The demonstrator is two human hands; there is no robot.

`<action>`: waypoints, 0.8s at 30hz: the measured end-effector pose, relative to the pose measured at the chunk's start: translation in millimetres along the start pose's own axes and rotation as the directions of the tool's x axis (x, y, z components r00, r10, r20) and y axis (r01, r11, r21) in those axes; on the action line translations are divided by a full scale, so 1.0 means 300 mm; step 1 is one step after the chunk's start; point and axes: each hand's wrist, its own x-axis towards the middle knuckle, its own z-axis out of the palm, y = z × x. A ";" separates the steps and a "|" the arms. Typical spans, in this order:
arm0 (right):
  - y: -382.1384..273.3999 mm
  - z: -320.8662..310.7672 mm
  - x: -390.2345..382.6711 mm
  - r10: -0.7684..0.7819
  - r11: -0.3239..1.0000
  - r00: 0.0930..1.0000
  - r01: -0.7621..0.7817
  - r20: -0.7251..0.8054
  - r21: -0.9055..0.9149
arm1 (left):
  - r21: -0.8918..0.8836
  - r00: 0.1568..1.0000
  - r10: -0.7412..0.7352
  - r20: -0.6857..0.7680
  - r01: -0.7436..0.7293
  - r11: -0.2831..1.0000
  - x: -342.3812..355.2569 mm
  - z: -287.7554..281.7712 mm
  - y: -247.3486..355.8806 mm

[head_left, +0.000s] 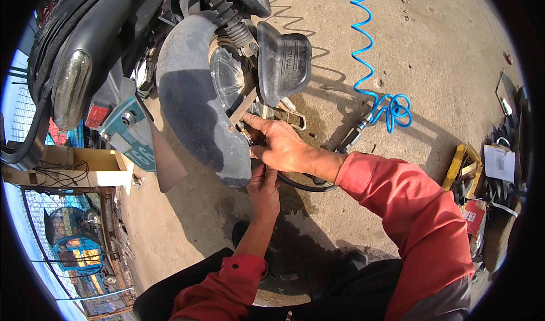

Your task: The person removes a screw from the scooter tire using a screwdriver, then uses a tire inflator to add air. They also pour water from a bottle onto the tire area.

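My right hand (286, 145) reaches in at the wheel (230, 77) of a scooter, beneath its dusty grey mudguard (190, 99). Its fingers are bent together around a small metal part (243, 129), partly hidden, and I cannot make out what they grip. Just below, my left hand (264, 191) is raised with thumb and fingers pinched together by the mudguard's lower end; what lies in the pinch is hidden. A black hose (309, 187) curves out from behind my hands toward a metal-and-black air fitting (355, 135) on the concrete. Above my right hand sits a black moulded cover (286, 60).
A blue coiled air hose (363, 48) runs to the fitting. A spring shock absorber (224, 11), tail lamp (74, 88) and teal number plate (129, 131) belong to the scooter. A yellow tool box (462, 170) and clutter stand right; a wooden bench (74, 168) is left.
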 end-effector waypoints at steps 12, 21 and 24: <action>0.051 0.005 0.047 -0.056 0.995 0.994 0.048 0.093 0.092 | 0.032 0.997 0.036 0.066 -0.039 0.999 0.015 -0.045 -0.017; 0.076 0.037 0.049 -0.067 0.990 0.998 0.065 0.017 0.123 | 0.045 0.997 0.075 0.022 -0.076 0.996 0.081 -0.062 0.041; 0.076 0.042 0.042 -0.147 0.981 0.989 0.149 -0.026 0.123 | 0.098 0.997 0.075 0.024 -0.077 0.992 0.088 -0.073 0.032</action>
